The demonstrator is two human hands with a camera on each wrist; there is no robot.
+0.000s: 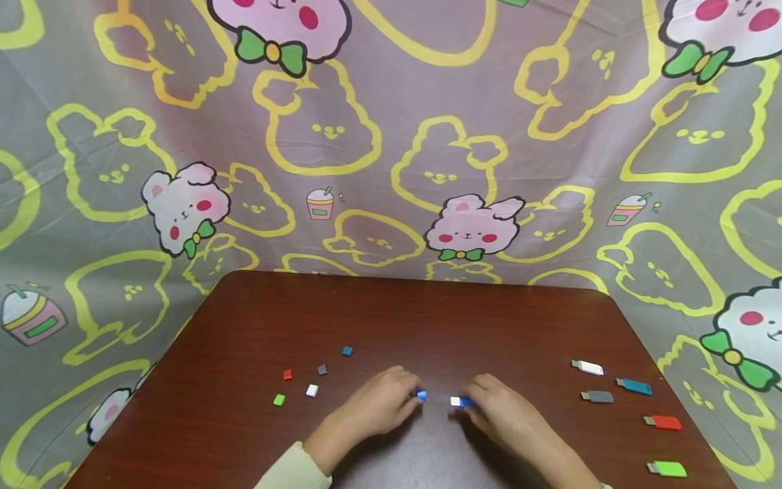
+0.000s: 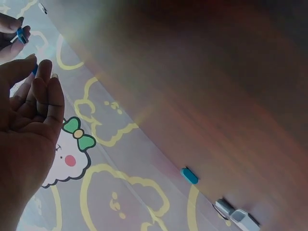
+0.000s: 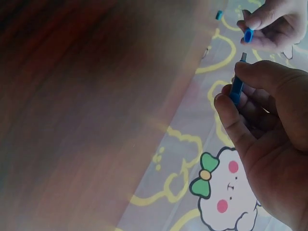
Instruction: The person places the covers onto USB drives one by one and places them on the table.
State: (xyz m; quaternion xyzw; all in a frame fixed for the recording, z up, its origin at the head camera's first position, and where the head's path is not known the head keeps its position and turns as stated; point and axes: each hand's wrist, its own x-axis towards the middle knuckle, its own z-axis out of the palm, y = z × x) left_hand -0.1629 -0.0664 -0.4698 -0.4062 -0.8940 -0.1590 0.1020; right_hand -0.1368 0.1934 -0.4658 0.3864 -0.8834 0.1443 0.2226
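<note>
The left hand (image 1: 386,402) pinches the hollow blue USB cap (image 1: 422,394); the right hand (image 1: 504,411) grips the blue USB flash drive (image 1: 468,402), connector (image 1: 455,401) pointing left, apart from the cap.

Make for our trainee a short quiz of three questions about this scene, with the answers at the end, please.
1. What does the right hand hold?
A. The red USB stick
B. The blue USB stick
C. The green USB stick

2. True or false: the blue cap in the left hand is already fitted onto the blue USB stick.

3. Count: how many loose caps lie on the table, to the left of both hands?

Key:
1. B.
2. False; a gap separates the two.
3. Five: red, grey, teal, white and green.
</note>
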